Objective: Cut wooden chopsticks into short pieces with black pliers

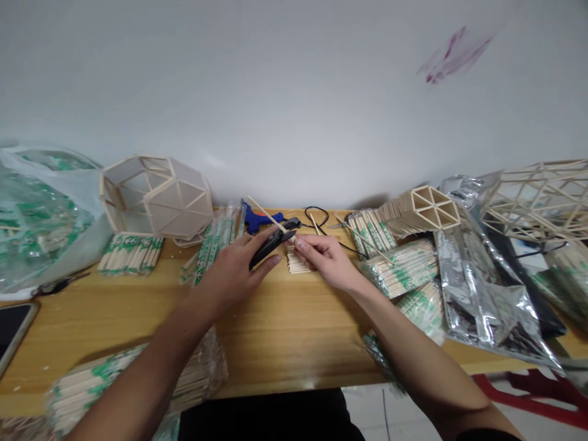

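My left hand is wrapped round the handles of a black cutting tool, its thumb stretched out beside it. A thin wooden stick slants up and left through the tool's jaws. Its lower end is pinched between the fingers of my right hand. Below the joined hands, a row of short cut sticks lies on the wooden table. Behind my left hand is a blue glue gun, partly hidden.
Wooden lattice frames stand at the left and right. Near the wall is a hexagonal stack. Packets of wrapped sticks, a silver bag, scissors and a phone lie around. A black cable curls behind my hands.
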{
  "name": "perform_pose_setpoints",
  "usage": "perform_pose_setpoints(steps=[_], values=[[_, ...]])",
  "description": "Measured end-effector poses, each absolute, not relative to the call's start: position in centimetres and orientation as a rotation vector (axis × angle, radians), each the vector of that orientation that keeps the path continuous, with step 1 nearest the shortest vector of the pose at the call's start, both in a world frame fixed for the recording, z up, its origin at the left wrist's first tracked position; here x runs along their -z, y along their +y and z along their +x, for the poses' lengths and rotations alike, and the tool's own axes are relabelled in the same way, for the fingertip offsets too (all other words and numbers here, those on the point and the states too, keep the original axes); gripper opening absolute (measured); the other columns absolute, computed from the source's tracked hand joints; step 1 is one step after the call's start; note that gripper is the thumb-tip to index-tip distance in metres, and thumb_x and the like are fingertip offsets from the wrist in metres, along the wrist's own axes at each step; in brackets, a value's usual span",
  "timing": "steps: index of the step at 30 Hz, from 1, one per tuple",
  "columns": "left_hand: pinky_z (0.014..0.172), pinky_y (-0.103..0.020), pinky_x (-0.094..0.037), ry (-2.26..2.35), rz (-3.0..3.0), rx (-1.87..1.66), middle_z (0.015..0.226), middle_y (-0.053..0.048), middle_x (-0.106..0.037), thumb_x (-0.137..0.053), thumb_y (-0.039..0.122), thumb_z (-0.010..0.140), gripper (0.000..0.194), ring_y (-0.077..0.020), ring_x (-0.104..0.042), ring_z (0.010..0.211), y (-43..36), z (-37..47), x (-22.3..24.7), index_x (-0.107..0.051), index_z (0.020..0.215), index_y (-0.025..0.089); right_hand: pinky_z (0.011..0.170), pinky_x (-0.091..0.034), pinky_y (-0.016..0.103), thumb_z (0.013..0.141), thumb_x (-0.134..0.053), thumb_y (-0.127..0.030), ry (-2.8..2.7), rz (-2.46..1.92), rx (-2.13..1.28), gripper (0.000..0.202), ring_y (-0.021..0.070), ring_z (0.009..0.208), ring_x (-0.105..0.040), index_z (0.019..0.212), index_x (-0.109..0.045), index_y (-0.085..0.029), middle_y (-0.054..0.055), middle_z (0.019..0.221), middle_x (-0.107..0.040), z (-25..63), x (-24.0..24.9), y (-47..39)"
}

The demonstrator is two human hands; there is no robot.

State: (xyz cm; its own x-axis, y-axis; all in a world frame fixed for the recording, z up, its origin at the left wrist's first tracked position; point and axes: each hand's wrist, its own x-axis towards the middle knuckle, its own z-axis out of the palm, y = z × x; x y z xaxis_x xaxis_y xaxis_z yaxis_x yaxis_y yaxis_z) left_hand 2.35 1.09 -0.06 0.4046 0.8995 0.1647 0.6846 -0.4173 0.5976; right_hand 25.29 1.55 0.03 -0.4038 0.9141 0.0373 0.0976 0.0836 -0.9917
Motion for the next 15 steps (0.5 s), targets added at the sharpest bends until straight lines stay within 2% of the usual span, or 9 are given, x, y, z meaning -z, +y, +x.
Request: perform_pose_setpoints(steps=[7,15], values=[[0.100,-0.039,-0.053,1.346,2.220,-0.645,0.131,-0.008,-0.072,-0.053,0.052,0.100,0.055,-0.0269,-0.070,0.115,1.29,2.32,-0.01,-0.053,0.150,0.029,0.055,-0.026,0.029,0.097,-0.056,-0.064,-1.639,-1.098,-1.245,0.050,0.0132,0.059,-0.035,0.073,-0.056,-0.020,-0.002,0.065,-0.041,24.59,-0.29,1.07],[0.093,-0.035,-0.054,1.314,2.215,-0.697,0.127,-0.006,-0.074,-0.056,0.051,0.098,0.049,-0.0254,-0.071,0.110,1.27,2.46,0.07,-0.059,0.142,0.030,0.051,-0.025,0.027,0.095,-0.059,-0.066,-1.555,-1.022,-1.497,0.055,0.0103,0.053,-0.034,0.068,-0.052,-0.019,-0.004,0.061,-0.042,25.19,-0.38,1.32]])
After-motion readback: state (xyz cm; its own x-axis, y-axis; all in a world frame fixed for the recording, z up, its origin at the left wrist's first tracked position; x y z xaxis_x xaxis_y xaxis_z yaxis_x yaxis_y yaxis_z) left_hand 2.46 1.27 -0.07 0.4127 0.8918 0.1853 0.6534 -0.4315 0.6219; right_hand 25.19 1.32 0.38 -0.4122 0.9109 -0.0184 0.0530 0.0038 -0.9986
